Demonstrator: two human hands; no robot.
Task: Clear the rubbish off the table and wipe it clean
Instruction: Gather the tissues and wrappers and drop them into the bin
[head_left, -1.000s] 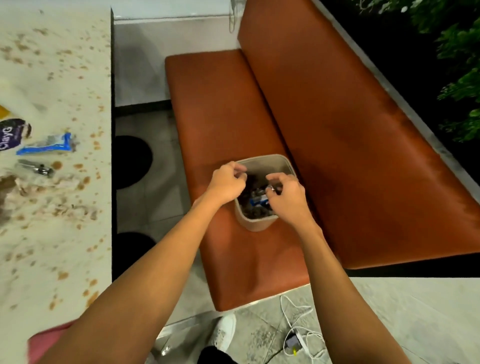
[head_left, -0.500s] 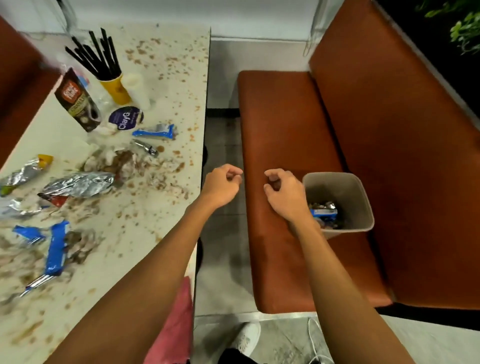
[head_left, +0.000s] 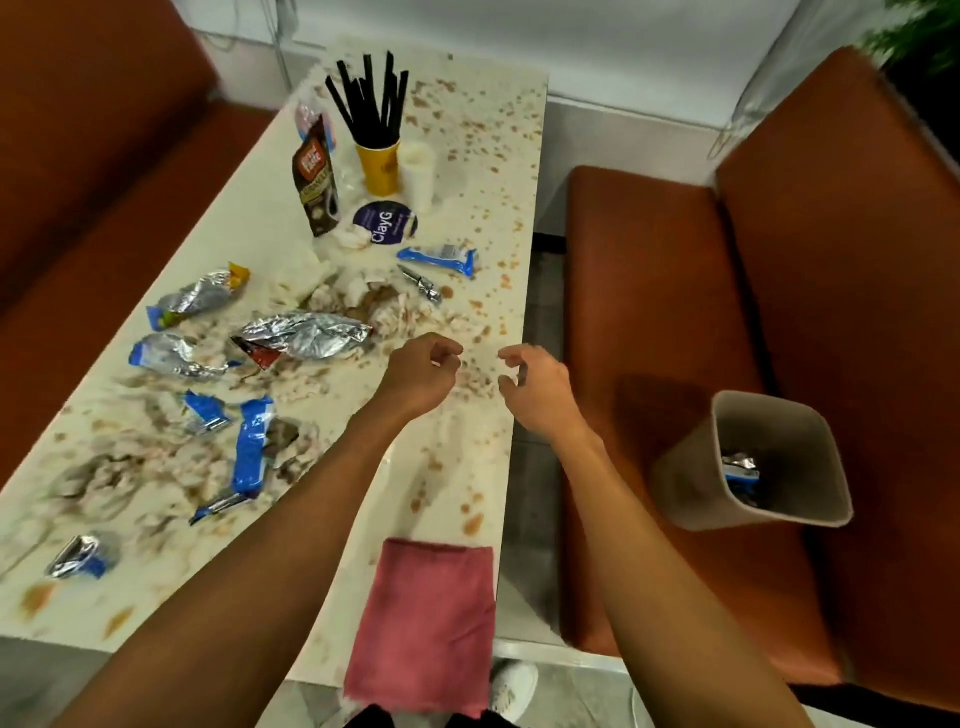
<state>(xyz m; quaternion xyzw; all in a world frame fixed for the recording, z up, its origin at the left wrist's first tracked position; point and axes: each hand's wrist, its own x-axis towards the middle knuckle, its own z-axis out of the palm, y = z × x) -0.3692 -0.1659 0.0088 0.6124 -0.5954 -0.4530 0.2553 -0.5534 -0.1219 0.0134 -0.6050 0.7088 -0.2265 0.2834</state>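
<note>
The white table (head_left: 483, 171) is stained with brown spots and strewn with rubbish. A silver foil wrapper (head_left: 306, 338) lies just left of my left hand (head_left: 421, 371). Several blue wrappers, such as the long blue wrapper (head_left: 249, 449) and the blue wrapper (head_left: 439, 257) further back, lie among crumpled tissue. My left hand hovers over the table's right part, fingers loosely curled, holding nothing. My right hand (head_left: 537, 387) hangs at the table's right edge, also empty with fingers loosely curled. A pink cloth (head_left: 426, 623) lies at the near edge. The beige bin (head_left: 691, 478) with wrappers inside stands on the right bench.
A yellow cup (head_left: 378, 166) of black straws, a white cup (head_left: 417, 176), a brown sachet (head_left: 316, 179) and a round purple lid (head_left: 384, 223) stand at the table's far part. Orange benches (head_left: 649, 312) flank the table on both sides. A narrow floor gap separates table and right bench.
Both hands left the bin on the bench and swung left to the table's right edge. The view turned with them, so the littered table now fills the frame.
</note>
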